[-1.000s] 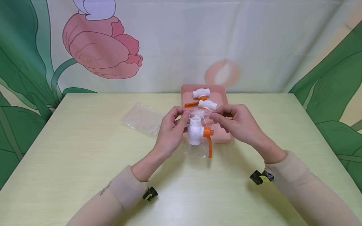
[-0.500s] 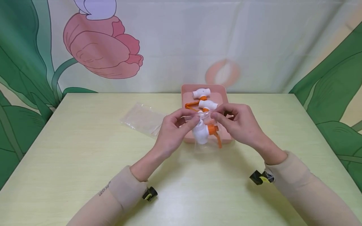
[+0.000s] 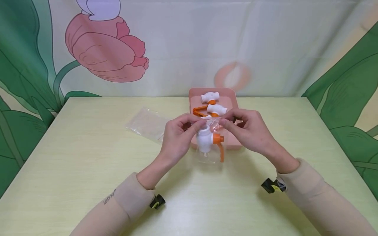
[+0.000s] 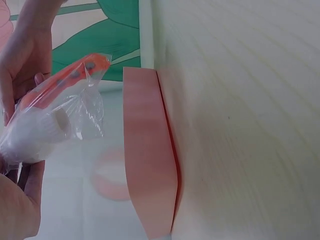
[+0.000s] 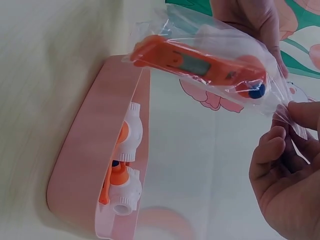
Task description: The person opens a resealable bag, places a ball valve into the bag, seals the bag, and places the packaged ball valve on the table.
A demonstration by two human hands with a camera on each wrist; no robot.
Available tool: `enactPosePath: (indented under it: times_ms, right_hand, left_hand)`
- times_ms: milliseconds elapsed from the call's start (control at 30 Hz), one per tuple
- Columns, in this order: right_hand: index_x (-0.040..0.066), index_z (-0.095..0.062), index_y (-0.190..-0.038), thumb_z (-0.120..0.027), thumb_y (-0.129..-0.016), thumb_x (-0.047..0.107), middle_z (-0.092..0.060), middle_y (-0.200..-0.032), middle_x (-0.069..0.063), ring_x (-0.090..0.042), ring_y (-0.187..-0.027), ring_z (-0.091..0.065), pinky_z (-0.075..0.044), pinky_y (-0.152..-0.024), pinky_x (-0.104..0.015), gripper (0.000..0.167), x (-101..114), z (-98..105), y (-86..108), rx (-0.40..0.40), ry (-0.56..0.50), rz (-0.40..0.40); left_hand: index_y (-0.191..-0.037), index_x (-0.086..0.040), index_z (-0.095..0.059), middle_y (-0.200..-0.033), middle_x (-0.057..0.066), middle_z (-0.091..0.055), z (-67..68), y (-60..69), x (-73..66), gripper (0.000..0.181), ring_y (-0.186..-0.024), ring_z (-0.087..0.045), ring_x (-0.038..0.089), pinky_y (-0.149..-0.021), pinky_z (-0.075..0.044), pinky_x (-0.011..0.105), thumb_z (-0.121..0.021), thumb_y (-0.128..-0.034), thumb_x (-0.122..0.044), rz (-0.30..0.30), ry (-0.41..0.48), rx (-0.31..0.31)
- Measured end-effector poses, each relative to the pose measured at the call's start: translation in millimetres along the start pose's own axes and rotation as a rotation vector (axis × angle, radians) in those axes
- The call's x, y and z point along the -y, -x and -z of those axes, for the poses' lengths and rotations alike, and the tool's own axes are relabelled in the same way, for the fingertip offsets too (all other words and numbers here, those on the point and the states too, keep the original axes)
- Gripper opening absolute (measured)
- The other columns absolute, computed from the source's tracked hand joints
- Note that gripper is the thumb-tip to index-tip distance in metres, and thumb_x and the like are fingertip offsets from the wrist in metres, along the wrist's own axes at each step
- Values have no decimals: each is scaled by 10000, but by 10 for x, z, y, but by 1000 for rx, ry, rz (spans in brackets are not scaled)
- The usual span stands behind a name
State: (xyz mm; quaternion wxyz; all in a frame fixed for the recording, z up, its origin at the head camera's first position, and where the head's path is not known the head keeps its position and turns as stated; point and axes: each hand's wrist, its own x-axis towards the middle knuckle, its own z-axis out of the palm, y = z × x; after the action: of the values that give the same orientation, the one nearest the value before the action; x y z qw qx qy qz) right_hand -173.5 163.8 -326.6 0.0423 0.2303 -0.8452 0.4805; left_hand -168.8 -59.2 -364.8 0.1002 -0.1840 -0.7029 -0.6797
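A white ball valve (image 3: 204,140) with an orange lever handle (image 5: 200,65) hangs inside a clear plastic zip bag (image 3: 211,158). My left hand (image 3: 178,137) pinches the top edge of the bag on its left side, thumb toward me. On the right side of that same edge, the thumb and fingers of my right hand (image 3: 248,129) pinch the film. The bag is held up in front of the pink tray (image 3: 192,95), above the table. In the left wrist view the valve's white body (image 4: 37,132) shows through the film.
Inside the tray lie more white valves (image 3: 210,97) with orange handles; my hands hide part of them. Another clear plastic bag (image 3: 147,124) lies flat on the table (image 3: 88,157) left of the tray. A printed curtain (image 3: 177,49) hangs behind the table.
The bag and valve swung right and tilted, then came back to hang nearly upright. My left hand's fingertips shifted right along the bag's top edge. My right hand stayed nearly in place, still pinching.
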Motion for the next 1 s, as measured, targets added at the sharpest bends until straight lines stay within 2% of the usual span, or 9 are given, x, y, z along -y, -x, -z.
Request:
enactPosePath:
  times_ms: [167, 333, 467, 733, 867, 1000]
  right_hand:
    - [78, -753, -991, -710, -994, 193, -705, -895, -22, -233, -720, -543, -457, -594, -279, 123, 15, 6, -2, 9, -7, 17]
    - [86, -746, -1079, -718, -987, 188, -706, -974, -17, -210, -803, -592, -499, -657, -309, 141, 1, -4, -7, 29, -47, 33]
    - [84, -762, -1029, -739, -970, 146, -695, -915, -18, -215, -768, -588, -500, -654, -296, 90, -12, -24, -12, 22, -48, 76]
    - [53, -760, -952, -746, -955, 94, -685, -808, 11, -181, -650, -559, -460, -572, -257, 43, -22, -70, -18, -35, 72, 164]
    - [39, -747, -956, -728, -963, 65, -696, -821, -10, -173, -639, -569, -473, -553, -256, 33, -8, -64, -10, -43, 94, 158]
    - [41, -738, -958, -713, -974, 68, -695, -816, -10, -171, -636, -579, -482, -545, -259, 40, 4, -58, -1, -38, 83, 129]
  left_hand:
    - [-959, 16, -775, -895, 74, -727, 0, 0, -18, 81, -754, -601, 221, -654, -495, 224, -769, -925, -56, -53, 27, -30]
    - [-964, 20, -782, -900, 72, -741, -7, -8, -26, 94, -777, -649, 226, -680, -532, 236, -783, -912, -58, -65, 59, -40]
    - [-986, 8, -782, -924, 63, -743, -16, -6, -17, 100, -796, -659, 228, -709, -550, 251, -776, -921, -68, -44, 55, -17]
    - [-1028, -1, -775, -957, 68, -744, -12, -17, 11, 135, -836, -647, 230, -739, -540, 254, -762, -943, -105, 50, 50, 43]
    - [-1059, -4, -769, -998, 71, -750, -3, -17, 27, 157, -893, -693, 232, -811, -579, 305, -771, -937, -103, 86, 77, 82]
    - [-1078, -4, -759, -1038, 67, -748, -1, -13, 35, 157, -941, -708, 237, -859, -583, 353, -765, -935, -71, 72, 98, 102]
